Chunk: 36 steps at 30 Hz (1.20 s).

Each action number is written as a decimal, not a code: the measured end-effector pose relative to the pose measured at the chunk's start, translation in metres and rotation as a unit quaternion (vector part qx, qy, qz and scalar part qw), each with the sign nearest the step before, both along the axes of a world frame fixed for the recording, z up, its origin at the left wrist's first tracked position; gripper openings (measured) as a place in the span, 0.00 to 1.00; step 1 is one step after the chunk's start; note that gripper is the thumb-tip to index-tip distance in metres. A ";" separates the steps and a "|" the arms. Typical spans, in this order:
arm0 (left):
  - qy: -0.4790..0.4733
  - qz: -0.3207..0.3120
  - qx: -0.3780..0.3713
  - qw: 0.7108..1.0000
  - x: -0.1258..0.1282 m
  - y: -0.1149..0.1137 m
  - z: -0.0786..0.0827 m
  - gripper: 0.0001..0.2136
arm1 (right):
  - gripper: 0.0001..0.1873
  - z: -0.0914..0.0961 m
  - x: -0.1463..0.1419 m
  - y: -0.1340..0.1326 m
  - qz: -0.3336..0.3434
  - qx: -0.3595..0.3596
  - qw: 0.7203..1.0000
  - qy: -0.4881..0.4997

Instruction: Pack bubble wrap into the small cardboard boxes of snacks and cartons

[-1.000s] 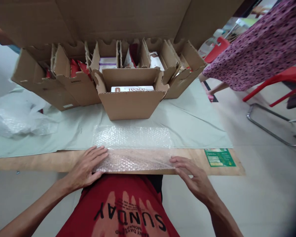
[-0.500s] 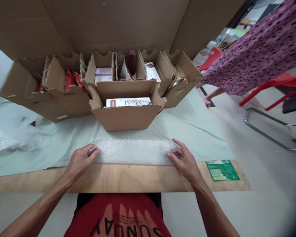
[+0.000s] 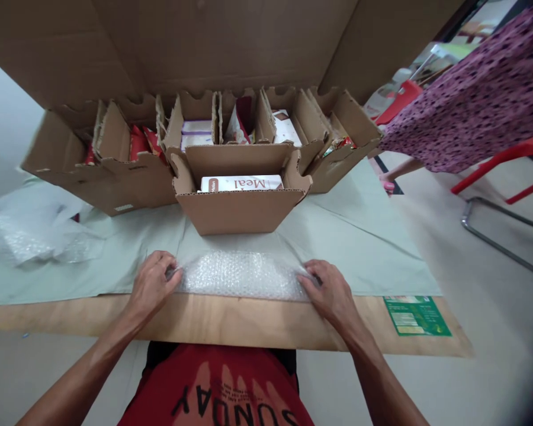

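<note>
Clock read from mid of bubble wrap [image 3: 244, 275]; 12 = away from wearer.

Bubble wrap: clear, elongated L–R, on pale green cloth [image 3: 368, 242] near its front edge; bare wood strip of surface [image 3: 257, 322] at 6. Can't tell if single layer or folded.

L hand [image 3: 156, 277] at 9 o'c., at wrap's L end. Thumb + forefinger pinching wrap end, other fingers curled in.

R hand [image 3: 331, 287] at 3 o'c., same grip: thumb + forefinger pinching R end, rest bent. Both forearms come in from the wearer's side, approx 7 & 5.

12 o'c., just beyond wrap: open cardbd box [image 3: 235, 214], white carton [image 3: 243, 183] inside, "Meal" print upside down to wearer. Behind it, approx 10 to 1: row of open cardbd boxes [image 3: 137, 186] w/ red pkts [image 3: 138, 142], white cartons etc. Tall cardbd panel [image 3: 231, 47] at back, 12.

9–10 o'c., well apart from L hand: crumpled clear plastic [image 3: 35, 236] on cloth. 3–4 o'c.: green printed sheet [image 3: 417, 316], flat on wood. 6 o'c.: wearer's red shirt [image 3: 222, 384]. 2 o'c., off surface: another person's pink spotted garment [image 3: 466, 106], red chair [image 3: 501, 163] nearby.
</note>
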<state>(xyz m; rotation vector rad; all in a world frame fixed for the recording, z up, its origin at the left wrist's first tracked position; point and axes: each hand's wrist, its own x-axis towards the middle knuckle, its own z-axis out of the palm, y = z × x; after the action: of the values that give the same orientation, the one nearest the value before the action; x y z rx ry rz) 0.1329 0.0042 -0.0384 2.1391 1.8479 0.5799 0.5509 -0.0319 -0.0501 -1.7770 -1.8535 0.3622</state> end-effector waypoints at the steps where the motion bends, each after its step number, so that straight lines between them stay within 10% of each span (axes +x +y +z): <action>1: -0.016 0.006 -0.003 1.000 -0.001 -0.002 0.003 0.09 | 0.12 0.005 -0.002 -0.005 -0.001 -0.031 0.998 0.054; 7: -0.069 0.073 -0.096 0.990 -0.023 -0.005 0.030 0.12 | 0.22 0.027 -0.029 -0.055 -0.009 -0.170 0.951 0.257; 11: 0.002 0.039 -0.001 0.999 -0.035 0.031 0.050 0.19 | 0.36 0.019 -0.075 -0.075 0.040 -0.118 0.963 0.240; 17: 0.074 -0.027 0.106 0.991 -0.007 0.096 0.056 0.20 | 0.32 0.004 -0.157 -0.076 0.186 -0.140 0.935 0.266; 22: 0.024 -0.087 0.128 0.988 0.012 0.023 0.029 0.18 | 0.14 0.018 -0.162 -0.073 0.214 -0.200 0.908 0.299; 27: -0.266 -0.180 -0.070 0.944 -0.001 -0.069 0.005 0.23 | 0.16 0.045 -0.158 -0.050 0.214 -0.298 0.825 0.431; 31: -0.373 -0.128 -0.108 0.913 -0.006 -0.079 -0.006 0.36 | 0.19 0.048 -0.189 0.000 0.162 -0.243 0.800 0.523; 36: -0.217 0.056 0.032 0.974 0.010 -0.071 -0.021 0.34 | 0.34 0.021 -0.224 0.041 0.144 -0.287 0.794 0.517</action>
<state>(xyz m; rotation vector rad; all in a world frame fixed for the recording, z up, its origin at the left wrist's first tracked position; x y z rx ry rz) 0.1426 -0.0663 -0.0594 1.7669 1.7243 1.0513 0.3267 0.0096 -0.0288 -1.1152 -1.1912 1.7606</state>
